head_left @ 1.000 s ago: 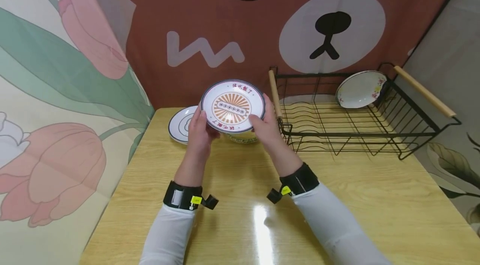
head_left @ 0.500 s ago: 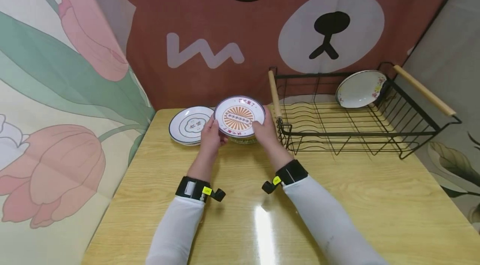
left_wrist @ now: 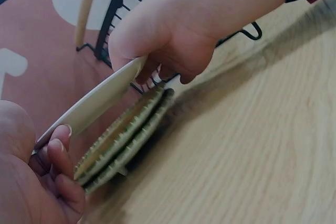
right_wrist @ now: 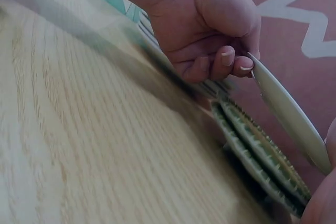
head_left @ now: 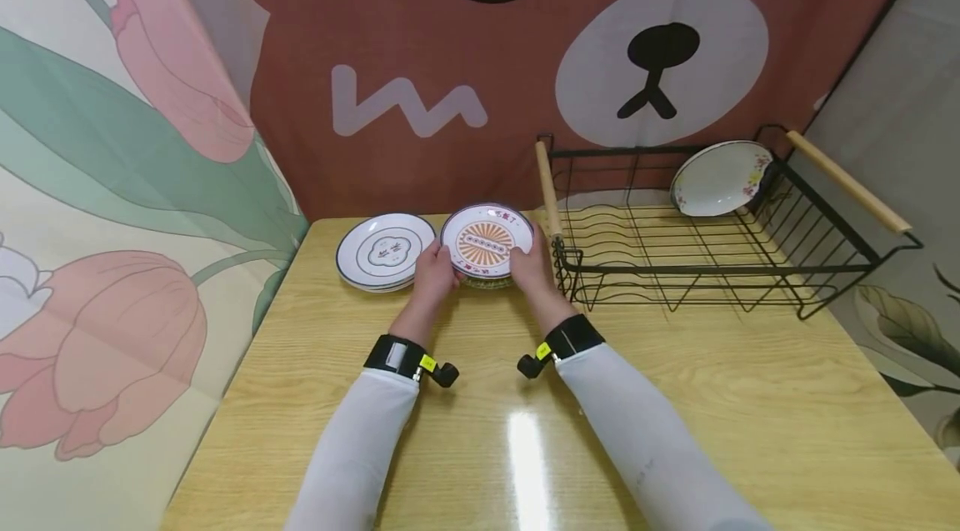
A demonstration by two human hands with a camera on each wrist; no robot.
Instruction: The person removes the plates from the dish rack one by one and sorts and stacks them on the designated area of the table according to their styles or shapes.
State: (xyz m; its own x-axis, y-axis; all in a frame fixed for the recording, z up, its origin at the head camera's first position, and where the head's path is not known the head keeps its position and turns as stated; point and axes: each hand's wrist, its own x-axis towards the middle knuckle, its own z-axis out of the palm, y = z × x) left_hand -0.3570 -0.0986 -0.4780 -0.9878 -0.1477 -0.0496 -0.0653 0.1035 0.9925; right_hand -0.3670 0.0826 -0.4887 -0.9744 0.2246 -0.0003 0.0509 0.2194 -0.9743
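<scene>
A white plate (head_left: 480,243) with a blue rim, red characters and an orange sunburst is held between both hands. My left hand (head_left: 432,277) pinches its left edge, thumb on top and fingers curled underneath. On the opposite edge, my right hand (head_left: 530,268) grips it the same way. Directly below are green ridged plates (left_wrist: 126,140), stacked on the table; a gap shows between them and the held plate in both wrist views. Beside the left hand lies a stack of blue-rimmed white plates (head_left: 382,256), the top one bearing a flower-shaped outline.
To the right stands a black wire dish rack (head_left: 678,270) with wooden handles. A white floral dish (head_left: 716,181) leans in its far right corner. The wooden table (head_left: 480,381) extends toward the person, and a printed cloth (head_left: 420,172) hangs behind it.
Both hands have lowered the sunburst plate and shifted it slightly right, over the green plates. More of the white plate stack at the left now shows.
</scene>
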